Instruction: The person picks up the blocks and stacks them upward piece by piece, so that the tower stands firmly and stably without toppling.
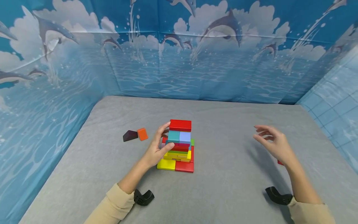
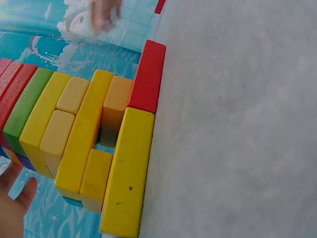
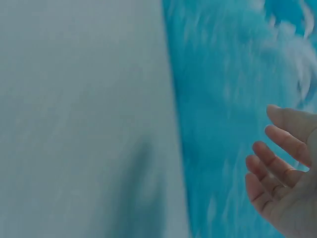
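A tower of coloured wooden blocks [image 1: 183,166] stands mid-table, wide yellow and red blocks at its foot. On top lies a red block [image 1: 180,125], above a teal block [image 1: 173,137] and a lavender block [image 1: 185,137]. My left hand [image 1: 155,151] is at the tower's left side, thumb towards the front and fingers towards the back; whether it touches is unclear. In the left wrist view, yellow blocks [image 2: 128,173] and a green block [image 2: 27,111] show in the tower. My right hand [image 1: 275,144] hangs in the air at the right, fingers loosely bent and holding nothing.
An orange block [image 1: 142,134] and a dark block [image 1: 130,135] lie left of the tower. A red piece [image 1: 280,162] is partly hidden behind my right wrist. Dolphin-print curtains [image 1: 179,74] border the grey table [image 1: 223,186].
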`<state>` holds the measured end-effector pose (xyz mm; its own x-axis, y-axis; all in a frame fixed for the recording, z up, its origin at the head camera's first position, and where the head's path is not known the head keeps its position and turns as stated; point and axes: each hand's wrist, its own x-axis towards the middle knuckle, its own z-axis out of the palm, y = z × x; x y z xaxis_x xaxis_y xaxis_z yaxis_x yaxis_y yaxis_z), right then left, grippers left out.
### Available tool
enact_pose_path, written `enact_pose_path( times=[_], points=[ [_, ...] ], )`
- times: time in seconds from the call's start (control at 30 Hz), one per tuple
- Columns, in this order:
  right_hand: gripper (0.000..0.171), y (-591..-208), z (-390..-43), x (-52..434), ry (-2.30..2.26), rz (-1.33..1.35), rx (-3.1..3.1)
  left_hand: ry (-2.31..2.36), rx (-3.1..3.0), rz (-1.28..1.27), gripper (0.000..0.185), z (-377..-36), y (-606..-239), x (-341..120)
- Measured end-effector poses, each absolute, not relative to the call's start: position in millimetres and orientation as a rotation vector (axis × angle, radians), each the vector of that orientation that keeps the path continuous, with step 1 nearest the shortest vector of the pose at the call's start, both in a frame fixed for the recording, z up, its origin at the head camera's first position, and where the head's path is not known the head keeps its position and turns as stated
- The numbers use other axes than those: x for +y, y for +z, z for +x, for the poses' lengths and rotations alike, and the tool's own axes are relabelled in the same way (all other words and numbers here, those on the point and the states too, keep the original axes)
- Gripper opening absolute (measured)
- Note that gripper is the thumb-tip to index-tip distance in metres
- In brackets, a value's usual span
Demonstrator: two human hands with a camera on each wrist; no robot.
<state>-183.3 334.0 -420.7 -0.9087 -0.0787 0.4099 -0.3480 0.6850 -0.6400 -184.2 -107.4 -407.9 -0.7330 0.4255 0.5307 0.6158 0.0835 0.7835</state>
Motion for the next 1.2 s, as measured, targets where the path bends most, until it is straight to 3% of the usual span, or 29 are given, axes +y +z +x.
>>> enact_pose_path(
  times=[0.07,0.17,0.37,0.63,0.87,1.0,1.2],
  points=[
    [0.039,-443,-177,368,0.987,0.264,-2.559,-1.720,-2.171,-1.074,0.064,-184,-409,-107],
    [0.041,-447,-157,389,0.874,0.187,-2.604,-1.721,-2.148,-1.090,0.064,-185,-410,-107],
    [0.041,-418,-119,378,0.762,0.113,-2.735,-1.720,-2.156,-1.090,0.064,-185,-409,-108],
    [0.054,-418,-111,374,0.613,-0.120,-2.910,-1.717,-2.182,-1.075,0.062,-175,-391,-106],
    [0.044,-419,-115,375,0.643,0.096,-2.940,-1.710,-2.170,-1.079,0.059,-165,-374,-105],
    [0.047,-420,-117,374,0.737,0.248,-2.911,-1.718,-2.168,-1.089,0.060,-166,-375,-105],
    [0.049,-423,-118,369,0.762,0.182,-2.910,-1.712,-2.179,-1.082,0.060,-167,-374,-105]
  ],
)
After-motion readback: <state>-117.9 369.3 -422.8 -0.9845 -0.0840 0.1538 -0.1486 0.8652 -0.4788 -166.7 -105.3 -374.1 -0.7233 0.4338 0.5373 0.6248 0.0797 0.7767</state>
